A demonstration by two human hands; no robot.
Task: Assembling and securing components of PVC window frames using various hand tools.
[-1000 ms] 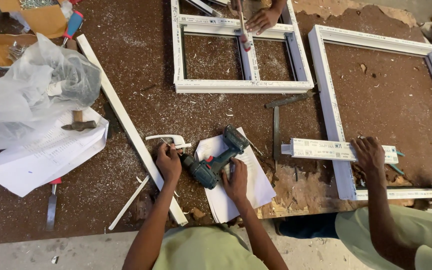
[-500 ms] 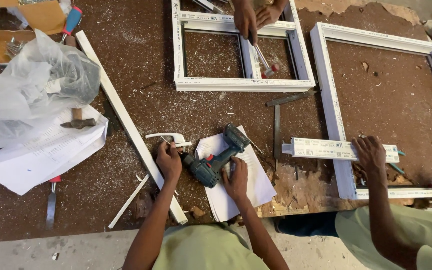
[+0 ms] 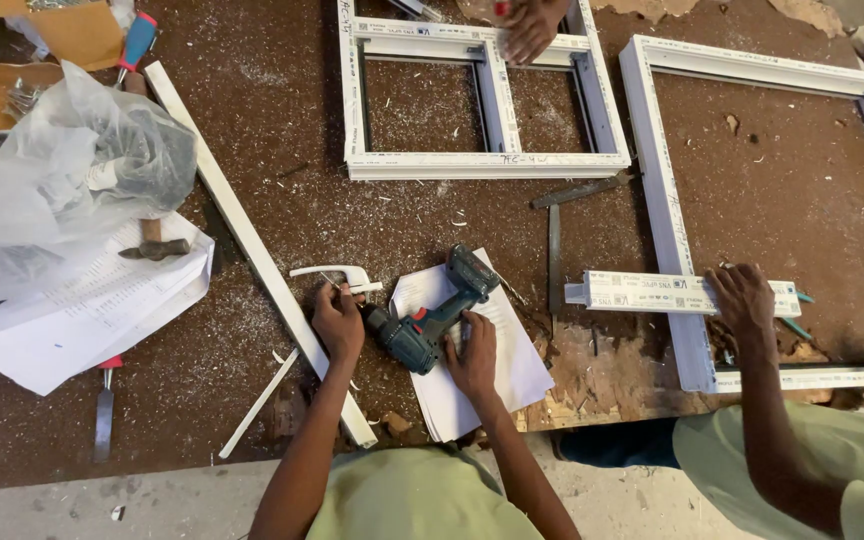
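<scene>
Left hand [image 3: 337, 322]: closed on the near end of a white window handle [image 3: 334, 273], fingers curled about it, low on the counter [image 3: 252, 160] beside the long white strip [image 3: 252, 245].
Right hand [image 3: 474, 355]: lies flat and open on the rear of the teal cordless drill [image 3: 434, 315], fingers spread, clamped on nothing.
Counter: dark brown board, strewn with white shavings, its near edge chipped to bare wood just right of the drill.
Large white frame [image 3: 662, 200]: lies flat at the right, open in the middle, running off the picture's edge.
Divided white frame [image 3: 482, 165]: lies flat at the top centre, with an upright bar between two openings; another person's hand [image 3: 532, 25] rests on its far rail.
Plastic bag [image 3: 72, 170]: clear, crumpled, at the left, over printed paper sheets [image 3: 82, 310].
Long white strip: slants from the upper left down to the near edge, passing just left of the left hand.
Short white profile [image 3: 652, 292]: lies across the large frame's left rail; a co-worker's hand [image 3: 747, 300] presses on its right part.
Sheet of paper [image 3: 497, 370]: white, under the drill and the right hand.
Drill: lies on its side on the sheet, nose toward the left hand and the window handle, battery end up and to the right.
Metal square [image 3: 562, 230]: dark, flat, between the drill and the short profile.
Hammer [image 3: 152, 245]: small, on the paper sheets at the left.
Chisel [image 3: 104, 410]: red-handled, near the left edge, blade toward the near side.
</scene>
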